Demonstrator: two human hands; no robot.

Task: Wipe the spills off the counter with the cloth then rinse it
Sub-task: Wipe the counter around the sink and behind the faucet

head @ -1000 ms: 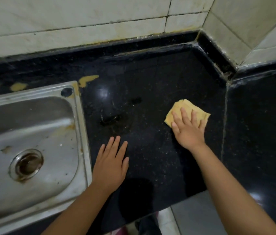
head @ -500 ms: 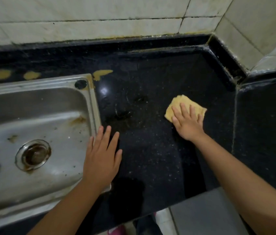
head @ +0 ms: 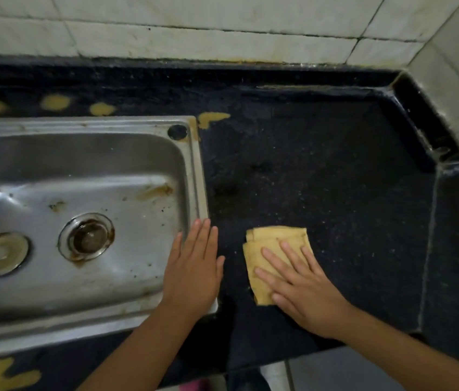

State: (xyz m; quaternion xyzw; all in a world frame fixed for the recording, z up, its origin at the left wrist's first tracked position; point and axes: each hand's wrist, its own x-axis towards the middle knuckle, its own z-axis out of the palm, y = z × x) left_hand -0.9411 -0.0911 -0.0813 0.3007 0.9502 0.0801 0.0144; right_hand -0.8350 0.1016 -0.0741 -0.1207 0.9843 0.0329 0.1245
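**Wiping under way, rinse not yet begun**

The folded yellow cloth (head: pixel 269 249) was pressed flat onto the black speckled counter (head: pixel 335 179) by the right hand (head: pixel 304 289), whose fingers were spread straight across it rather than curled around it. The cloth lay near the front edge, just beside the steel sink (head: pixel 81 306) but apart from it. The left hand (head: pixel 194 275) was laid flat with straight fingers over the sink's right rim, and nothing was held in it.

The task was judged to be in its wiping stage. A dark smear (head: pixel 225 190) was seen on the counter beyond the cloth, so some spill appeared to be left. The cloth had not been brought to the sink, and no tap was visible, so the rinse remained undone.

The counter was bounded by stained white wall tiles (head: pixel 222 38) meeting in a corner. Yellowish patches (head: pixel 211 117) were noted around the sink, and rust stains ringed its drain (head: pixel 86 237).
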